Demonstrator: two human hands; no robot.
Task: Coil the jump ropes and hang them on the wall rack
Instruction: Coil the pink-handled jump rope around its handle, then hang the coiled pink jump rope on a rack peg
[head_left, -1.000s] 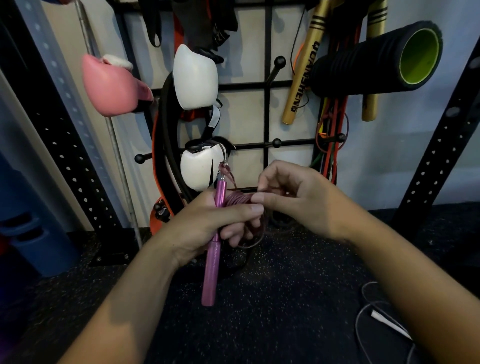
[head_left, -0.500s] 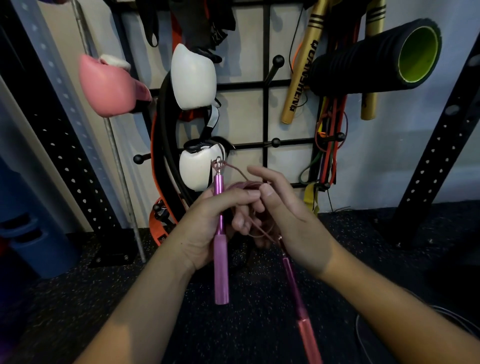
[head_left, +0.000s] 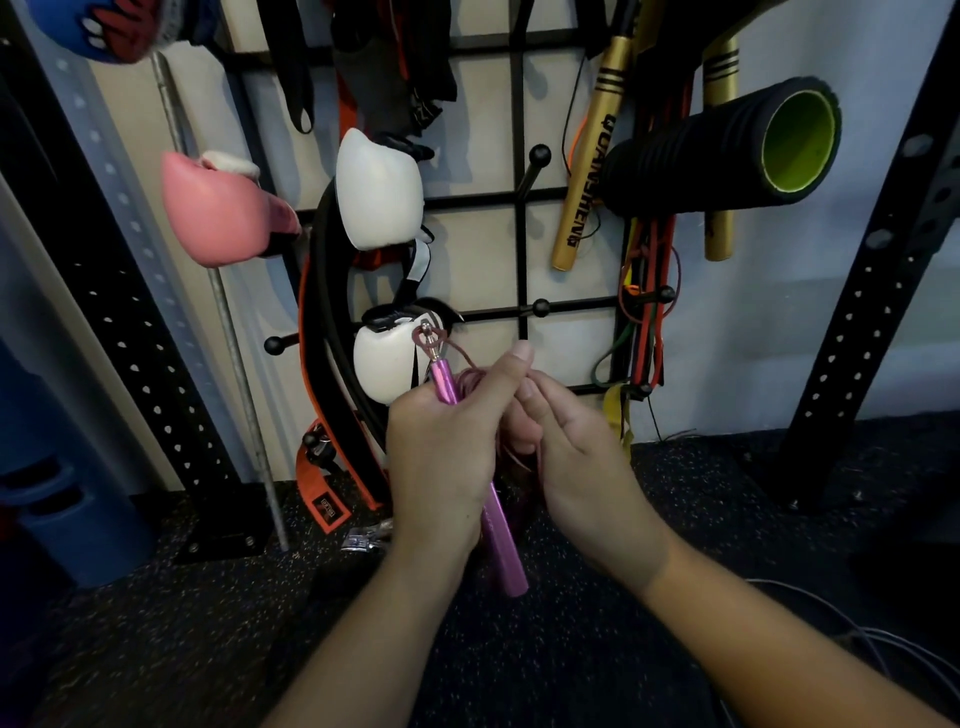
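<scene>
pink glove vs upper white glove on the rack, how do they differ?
Colour: the pink glove is pink with a white cuff; the white glove is white with black trim. Place: the pink glove hangs at the rack's left edge, the white glove nearer its middle. Neighbours: the white glove has a second white one below; the pink glove hangs alone. Both are boxing gloves.

Both forearms reach forward, left hand and right hand touching, fingers curled
</scene>
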